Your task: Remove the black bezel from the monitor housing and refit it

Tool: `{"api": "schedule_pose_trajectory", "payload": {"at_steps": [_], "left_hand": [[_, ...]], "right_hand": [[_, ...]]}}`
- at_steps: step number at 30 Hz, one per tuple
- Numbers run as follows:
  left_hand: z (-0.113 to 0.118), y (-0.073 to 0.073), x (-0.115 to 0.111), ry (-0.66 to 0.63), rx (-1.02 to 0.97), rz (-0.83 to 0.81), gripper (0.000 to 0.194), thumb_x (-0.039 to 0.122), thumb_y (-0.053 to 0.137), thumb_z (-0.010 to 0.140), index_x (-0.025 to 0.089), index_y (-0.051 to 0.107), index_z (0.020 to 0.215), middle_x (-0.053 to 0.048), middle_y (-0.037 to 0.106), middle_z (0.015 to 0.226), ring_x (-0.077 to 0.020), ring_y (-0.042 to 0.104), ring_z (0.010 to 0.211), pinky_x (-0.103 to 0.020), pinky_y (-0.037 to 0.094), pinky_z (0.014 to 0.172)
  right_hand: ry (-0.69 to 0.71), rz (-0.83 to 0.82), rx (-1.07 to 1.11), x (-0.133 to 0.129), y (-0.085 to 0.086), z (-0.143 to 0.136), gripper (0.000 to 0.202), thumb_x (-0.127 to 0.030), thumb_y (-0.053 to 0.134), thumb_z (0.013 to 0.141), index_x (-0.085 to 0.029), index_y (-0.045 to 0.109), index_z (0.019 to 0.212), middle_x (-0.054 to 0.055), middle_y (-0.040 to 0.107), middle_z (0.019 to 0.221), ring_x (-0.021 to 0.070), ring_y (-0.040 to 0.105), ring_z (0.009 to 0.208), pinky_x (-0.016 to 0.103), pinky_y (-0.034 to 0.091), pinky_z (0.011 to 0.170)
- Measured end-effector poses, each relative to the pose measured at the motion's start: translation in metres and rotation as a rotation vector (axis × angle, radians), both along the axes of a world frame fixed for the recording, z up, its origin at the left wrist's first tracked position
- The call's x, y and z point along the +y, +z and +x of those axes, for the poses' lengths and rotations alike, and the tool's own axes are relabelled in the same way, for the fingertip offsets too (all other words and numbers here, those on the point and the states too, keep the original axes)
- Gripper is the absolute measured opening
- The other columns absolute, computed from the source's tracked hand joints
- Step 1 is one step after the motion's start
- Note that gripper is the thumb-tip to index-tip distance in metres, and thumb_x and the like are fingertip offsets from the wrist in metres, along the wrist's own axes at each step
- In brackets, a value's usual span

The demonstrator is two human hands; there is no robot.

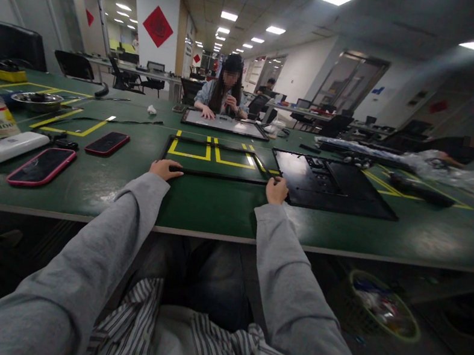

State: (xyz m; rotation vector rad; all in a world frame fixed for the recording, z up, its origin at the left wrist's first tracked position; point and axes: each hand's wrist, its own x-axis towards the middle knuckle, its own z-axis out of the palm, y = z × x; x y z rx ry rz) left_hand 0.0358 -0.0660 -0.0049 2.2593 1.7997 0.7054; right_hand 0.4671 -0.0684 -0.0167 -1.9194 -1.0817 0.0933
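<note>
A thin black rectangular frame [223,177] lies on the green table in front of me, with the tabletop and yellow tape showing through its opening. Its near left corner is gripped by my left hand [166,169], the fingers closed over the edge. At the near right corner my right hand [277,191] is closed round the frame in the same way. Just right of that hand rests a flat black panel [370,201] with cutouts and raised fittings near its middle.
Two phones, one red-edged [108,144] and one pink-edged [42,166], lie left beside a white power strip [17,148]. A metal bowl [37,100] stands behind them. Opposite, a person [221,95] touches a grey panel [228,124]. Below right is a green basket [383,307].
</note>
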Motion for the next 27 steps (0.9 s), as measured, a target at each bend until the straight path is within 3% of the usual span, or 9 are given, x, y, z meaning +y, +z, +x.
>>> {"api": "schedule_pose_trajectory", "payload": {"at_steps": [5,14,20,23,27], "left_hand": [[0.001,0.005,-0.004,0.004,-0.027,-0.031,0.043,0.061,0.073,0.08,0.039,0.075,0.118,0.003,0.072,0.127,-0.0276,0.06,0.124,-0.042,0.043,0.108],[-0.005,-0.01,0.01,-0.003,0.011,-0.022,0.039,0.057,0.069,0.085,0.037,0.074,0.119,0.004,0.068,0.135,-0.0245,0.058,0.128,-0.038,0.044,0.106],[-0.006,-0.01,0.011,0.025,0.023,-0.034,0.042,0.061,0.069,0.083,0.036,0.074,0.116,0.001,0.068,0.135,-0.0261,0.059,0.127,-0.041,0.043,0.107],[-0.006,-0.008,0.009,0.038,0.011,-0.048,0.042,0.061,0.07,0.081,0.036,0.074,0.114,0.001,0.068,0.134,-0.0279,0.058,0.127,-0.046,0.04,0.11],[-0.004,-0.006,0.007,0.056,-0.026,-0.061,0.036,0.058,0.072,0.082,0.038,0.075,0.111,0.001,0.067,0.136,-0.0334,0.054,0.131,-0.064,0.027,0.116]], "right_hand": [[0.012,0.048,0.008,-0.002,0.002,-0.002,0.036,-0.031,0.049,0.09,-0.014,0.059,0.12,0.017,0.064,0.115,0.0312,0.054,0.114,0.048,0.041,0.103],[0.058,-0.01,-0.035,0.001,-0.002,-0.001,0.037,-0.035,0.053,0.089,-0.014,0.058,0.119,0.018,0.065,0.119,0.0309,0.056,0.114,0.046,0.041,0.102],[0.052,-0.034,-0.055,0.003,-0.004,0.0,0.039,-0.035,0.051,0.092,-0.012,0.058,0.123,0.02,0.065,0.122,0.032,0.057,0.116,0.046,0.04,0.104],[0.042,-0.046,-0.067,0.005,-0.006,0.001,0.038,-0.034,0.05,0.093,-0.012,0.058,0.123,0.02,0.066,0.122,0.0324,0.057,0.117,0.047,0.041,0.104],[0.029,-0.05,-0.082,0.006,-0.009,0.003,0.037,-0.032,0.051,0.093,-0.011,0.059,0.122,0.022,0.065,0.122,0.0338,0.056,0.121,0.05,0.041,0.105]]}}
